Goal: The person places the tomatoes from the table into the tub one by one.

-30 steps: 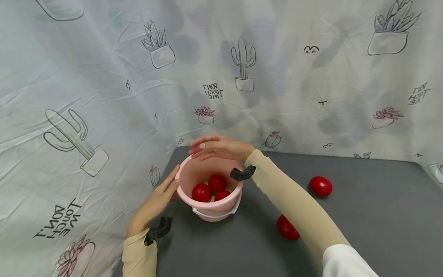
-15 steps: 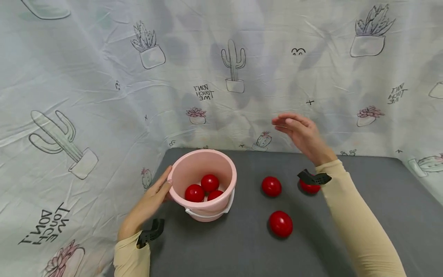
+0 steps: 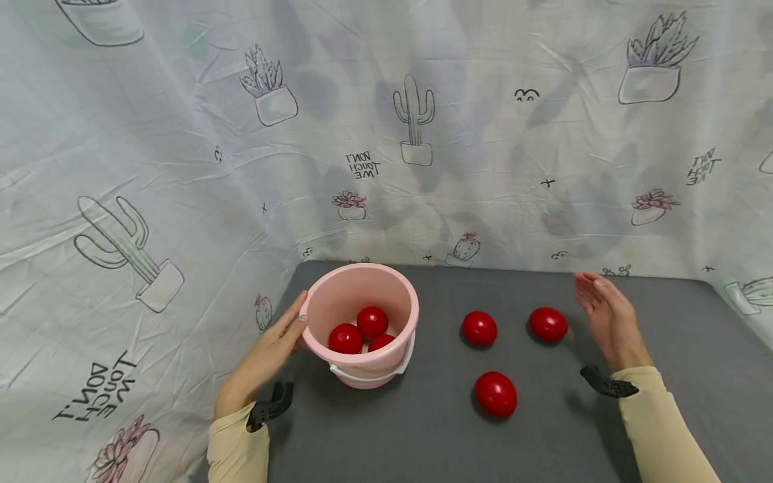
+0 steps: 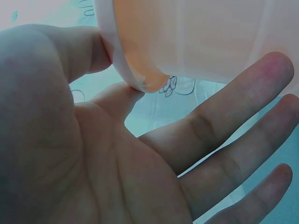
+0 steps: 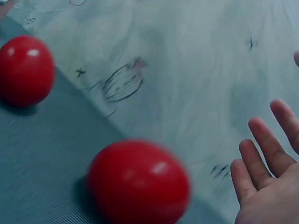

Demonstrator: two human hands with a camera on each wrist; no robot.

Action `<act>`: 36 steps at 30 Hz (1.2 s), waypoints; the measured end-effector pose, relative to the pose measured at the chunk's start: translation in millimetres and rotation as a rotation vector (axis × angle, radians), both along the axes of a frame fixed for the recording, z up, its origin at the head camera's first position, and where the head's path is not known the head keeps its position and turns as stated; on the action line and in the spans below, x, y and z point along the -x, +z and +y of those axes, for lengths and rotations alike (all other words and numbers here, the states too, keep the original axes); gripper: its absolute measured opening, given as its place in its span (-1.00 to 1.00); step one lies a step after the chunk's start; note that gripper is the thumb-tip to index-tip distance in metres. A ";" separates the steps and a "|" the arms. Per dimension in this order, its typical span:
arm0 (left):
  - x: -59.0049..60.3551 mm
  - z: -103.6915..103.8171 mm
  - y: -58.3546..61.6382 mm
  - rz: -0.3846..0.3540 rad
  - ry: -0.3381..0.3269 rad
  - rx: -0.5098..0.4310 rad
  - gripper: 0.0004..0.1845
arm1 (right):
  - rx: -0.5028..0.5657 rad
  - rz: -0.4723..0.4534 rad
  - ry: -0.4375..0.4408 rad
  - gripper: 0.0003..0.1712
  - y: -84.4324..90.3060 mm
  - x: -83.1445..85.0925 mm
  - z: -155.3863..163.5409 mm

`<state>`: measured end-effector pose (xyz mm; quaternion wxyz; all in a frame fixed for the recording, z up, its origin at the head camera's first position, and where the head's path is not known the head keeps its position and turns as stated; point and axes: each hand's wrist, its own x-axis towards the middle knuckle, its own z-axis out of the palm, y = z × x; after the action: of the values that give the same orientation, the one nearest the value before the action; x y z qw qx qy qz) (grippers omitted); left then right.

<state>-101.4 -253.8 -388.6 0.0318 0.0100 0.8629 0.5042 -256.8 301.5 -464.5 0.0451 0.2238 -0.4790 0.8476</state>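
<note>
**On the grey bench: six red balls, one pink bucket, two hands**

Near the back-left corner of the bench (image 3: 664, 402): one pink bucket (image 3: 386, 365), upright, white handle hanging down its front wall. Inside it, three red balls (image 3: 362, 329) clustered together on the bottom, touching or nearly so.

Out on the bare surface, three more red balls. Two in a row toward the back edge: a middle ball (image 3: 480, 329) and a right ball (image 3: 548, 324), set near each other but apart. One front ball (image 3: 495, 394) closer to the near edge, below and between those two. Six balls in all, split evenly between bucket and bench.

Against the bucket's left wall, the left hand (image 3: 273, 349), fingers straight and spread, palm laid flat on the pink side with the thumb up at the rim; nothing gripped. From the left wrist view, same story: flat palm, stretched fingers (image 4: 233, 107), rim pressed beside the thumb.

Just right of the right ball, the right hand (image 3: 610, 315), fingers extended and relaxed, palm turned toward that ball, holding nothing and touching nothing. From the right wrist view, the ball blurred and close, fingertips at the frame's right edge, clear of it.

Behind the back and left edges, a cloth backdrop (image 3: 181, 134) printed with cacti.
</note>
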 end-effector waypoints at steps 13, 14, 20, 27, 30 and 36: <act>1.8 0.8 -7.3 0.008 0.010 -0.004 -0.38 | -0.210 -0.071 0.006 -0.60 -49.4 -11.1 -11.5; 2.1 0.5 -7.7 0.014 0.006 -0.006 -0.38 | -0.217 -0.073 -0.002 -0.60 -49.4 -10.5 -12.0; 0.1 -3.1 -5.1 0.045 -0.012 0.000 -0.36 | -0.355 -0.104 -0.042 -0.51 -45.4 -4.9 -18.5; -0.3 -2.2 -3.3 0.022 0.004 0.017 -0.39 | -0.758 -0.159 -0.142 -0.27 -42.3 -6.9 -20.1; 0.1 -1.0 -3.2 0.014 0.002 0.014 -0.38 | -0.920 -0.187 -0.201 -0.18 -42.8 -6.1 -21.3; 3.3 1.5 -3.4 0.021 -0.007 0.009 -0.38 | -1.040 -0.170 -0.250 -0.09 -45.2 -3.3 -27.3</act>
<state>-104.7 -252.3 -392.0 0.0247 0.0179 0.8654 0.5002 -253.4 274.2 -509.7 -0.0100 0.0883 -0.8602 0.5022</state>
